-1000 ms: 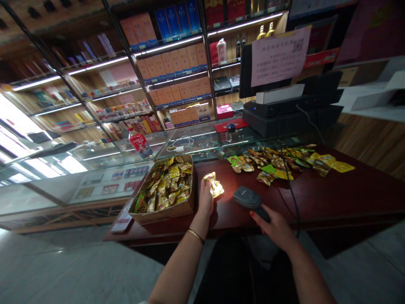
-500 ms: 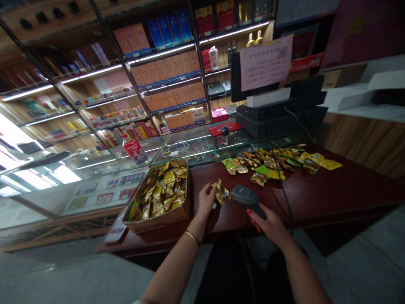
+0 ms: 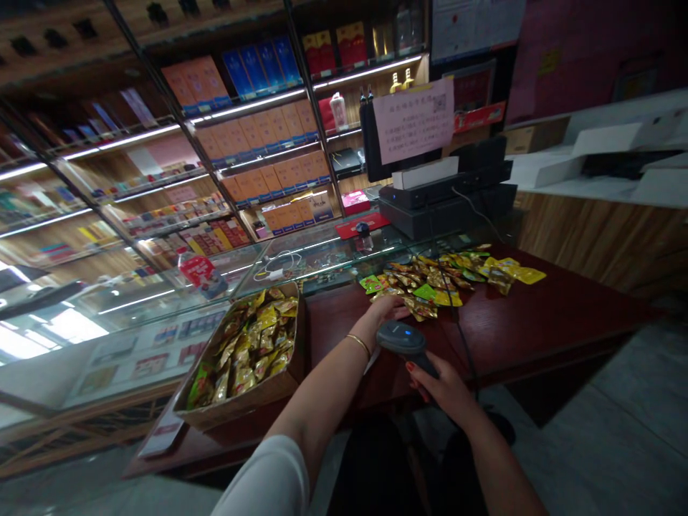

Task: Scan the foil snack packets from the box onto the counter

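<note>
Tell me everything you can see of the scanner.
The scanner is dark grey and looks like plastic, with a broad, rounded head and a narrower handle. A small blue light shows on top of the head. The right hand grips the handle, and the head points forward and to the left. It appears to be held above the dark red table, close to the left hand. The underside of the head is hidden.

A head-worn camera looks forward and down from close above the near edge of a desk (image 3: pixel 527 326), facing shelves (image 3: pixel 252 106) beyond its far edge.
</note>
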A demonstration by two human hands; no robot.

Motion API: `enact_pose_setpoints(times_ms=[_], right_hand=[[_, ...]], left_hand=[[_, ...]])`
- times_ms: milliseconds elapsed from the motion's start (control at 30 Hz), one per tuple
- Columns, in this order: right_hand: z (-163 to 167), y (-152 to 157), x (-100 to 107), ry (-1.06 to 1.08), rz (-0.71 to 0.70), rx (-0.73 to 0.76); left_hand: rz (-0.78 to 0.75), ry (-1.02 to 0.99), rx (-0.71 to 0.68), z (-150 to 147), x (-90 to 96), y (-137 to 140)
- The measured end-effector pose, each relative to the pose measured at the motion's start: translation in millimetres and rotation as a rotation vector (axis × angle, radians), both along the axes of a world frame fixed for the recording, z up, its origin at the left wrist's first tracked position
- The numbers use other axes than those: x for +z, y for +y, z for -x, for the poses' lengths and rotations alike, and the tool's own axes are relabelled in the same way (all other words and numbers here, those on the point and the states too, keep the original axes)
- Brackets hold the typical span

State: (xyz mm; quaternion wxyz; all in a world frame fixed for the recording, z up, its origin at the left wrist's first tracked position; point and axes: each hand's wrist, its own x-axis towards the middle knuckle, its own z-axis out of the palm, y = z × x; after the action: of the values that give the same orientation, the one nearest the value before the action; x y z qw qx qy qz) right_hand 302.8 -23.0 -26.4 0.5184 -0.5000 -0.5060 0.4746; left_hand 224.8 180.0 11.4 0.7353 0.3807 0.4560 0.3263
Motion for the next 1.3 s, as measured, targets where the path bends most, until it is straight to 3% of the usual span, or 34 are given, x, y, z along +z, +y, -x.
enact_pose_setpoints(times_ms=[167, 267, 367, 400, 467, 533, 600, 700, 900, 1033, 1167, 1300], right_hand=[[0, -2, 1, -0.016, 0.012, 0.005], [-2, -2, -4, -0.030, 0.023, 0.009], [-3, -2, -10, -0.034, 0.046, 0.011], [-3, -2, -12, -0.036, 0.052, 0.012], [-3, -2, -14, -0.045, 0.059, 0.008], [-1, -2, -13, -0.058, 0.066, -0.007], [1, -2, -11, -0.078, 0.076, -0.026], [3, -1, -8, -0.109, 0.091, -0.040], [2, 0, -7, -0.132, 0.077, -0.030], [1, -1, -9, -0.134, 0.075, -0.015], [1, -1, -9, -0.122, 0.061, 0.005], [3, -1, -6, -0.116, 0.039, 0.001]], left_hand=[[-0.058, 0.121, -0.072, -13, 12.2, -9], [-0.148, 0.211, -0.006, 18, 24.5, -21], [-0.486, 0.348, 0.059, 91, 49.0, -39], [-0.667, 0.444, 0.082, 123, 59.9, -45], [-0.881, 0.690, 0.138, 192, 82.2, -53], [-0.949, 1.075, 0.182, 257, 98.9, -56], [-0.924, 1.491, 0.035, 308, 104.5, -56], [-0.870, 1.748, -0.193, 349, 93.8, -59], [-1.172, 1.798, -0.530, 351, 70.3, -60], [-1.146, 1.810, -0.606, 351, 81.0, -55], [-1.151, 1.687, -0.392, 345, 106.5, -59], [-1.039, 1.084, 0.064, 300, 114.0, -80]])
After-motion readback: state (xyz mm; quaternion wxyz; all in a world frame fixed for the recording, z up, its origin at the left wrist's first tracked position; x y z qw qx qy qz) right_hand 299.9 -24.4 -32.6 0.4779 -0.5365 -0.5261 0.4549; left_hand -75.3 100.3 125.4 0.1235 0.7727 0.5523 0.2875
